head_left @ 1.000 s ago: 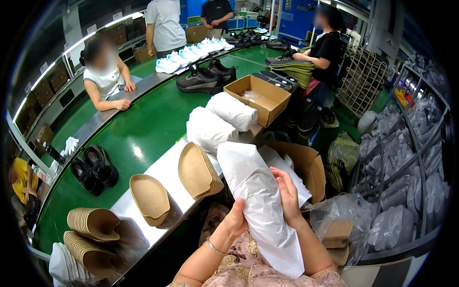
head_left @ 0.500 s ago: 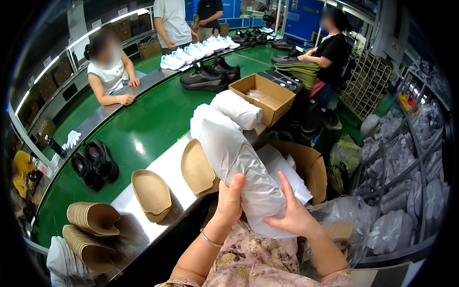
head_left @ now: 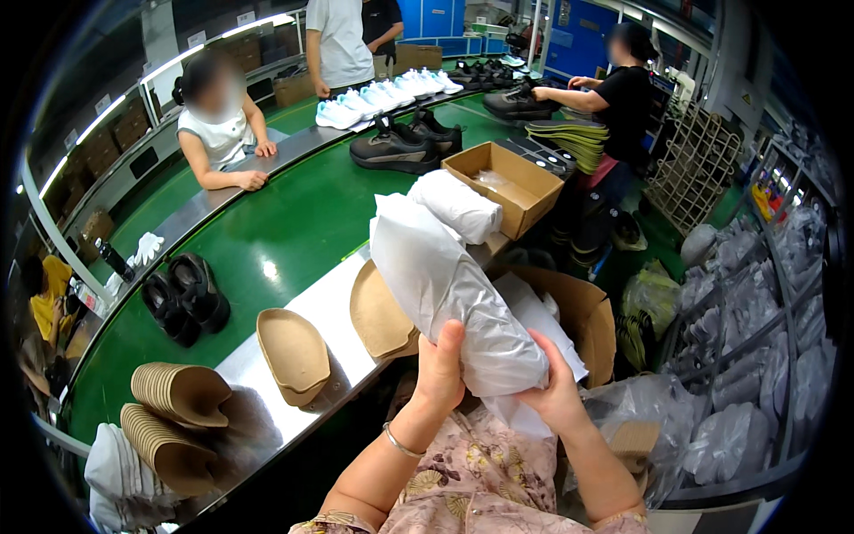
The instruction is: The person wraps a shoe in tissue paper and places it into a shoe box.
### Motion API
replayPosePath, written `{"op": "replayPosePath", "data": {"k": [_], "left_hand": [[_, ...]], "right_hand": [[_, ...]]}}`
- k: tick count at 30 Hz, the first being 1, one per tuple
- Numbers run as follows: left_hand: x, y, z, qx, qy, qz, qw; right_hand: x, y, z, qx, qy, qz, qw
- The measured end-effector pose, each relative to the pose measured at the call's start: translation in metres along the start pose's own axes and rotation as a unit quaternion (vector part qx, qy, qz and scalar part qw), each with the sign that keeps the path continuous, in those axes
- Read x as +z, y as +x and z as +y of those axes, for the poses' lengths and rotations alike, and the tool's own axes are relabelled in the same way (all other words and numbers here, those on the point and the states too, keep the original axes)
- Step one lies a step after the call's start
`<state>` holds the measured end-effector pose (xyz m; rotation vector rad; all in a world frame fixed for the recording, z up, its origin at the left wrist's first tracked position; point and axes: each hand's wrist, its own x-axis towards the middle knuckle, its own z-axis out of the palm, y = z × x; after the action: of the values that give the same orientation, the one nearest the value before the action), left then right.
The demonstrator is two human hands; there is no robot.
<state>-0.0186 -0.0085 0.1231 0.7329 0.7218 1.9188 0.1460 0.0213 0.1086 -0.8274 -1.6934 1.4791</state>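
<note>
Currently both hands grip the white paper-wrapped bundle [head_left: 445, 285], held tilted up over the near edge of the steel table [head_left: 311, 307]. Left hand [head_left: 440, 369] fingers closed around its lower part, thumb up along the paper. Right hand [head_left: 556, 392] clenched on the loose paper tail at the bottom. Second wrapped bundle [head_left: 458, 205] lies just beyond, beside an open cardboard box [head_left: 507, 182]. Brown pulp shoe inserts [head_left: 294, 351] on the table to the left, stacks of them [head_left: 173, 414] further left.

Crinkled white tissue paper bundle [head_left: 449, 294], matt brown pulp trays [head_left: 294, 351], glossy green belt [head_left: 294, 222].
</note>
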Motion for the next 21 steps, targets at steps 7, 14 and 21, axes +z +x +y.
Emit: {"op": "replayPosePath", "data": {"k": [7,14,21], "left_hand": [[-0.015,0.003,0.001,0.015,-0.062,0.003,0.998],[-0.016,0.005,0.021,0.021,-0.072,0.034,0.997],[-0.015,0.003,0.022,0.076,0.032,0.029,0.996]], "right_hand": [[-0.004,-0.018,-0.033,0.11,0.095,-0.059,0.988],[-0.024,-0.023,-0.048,0.164,0.009,-0.104,0.981],[-0.027,-0.024,-0.063,-0.095,-0.323,0.002,0.942]]}}
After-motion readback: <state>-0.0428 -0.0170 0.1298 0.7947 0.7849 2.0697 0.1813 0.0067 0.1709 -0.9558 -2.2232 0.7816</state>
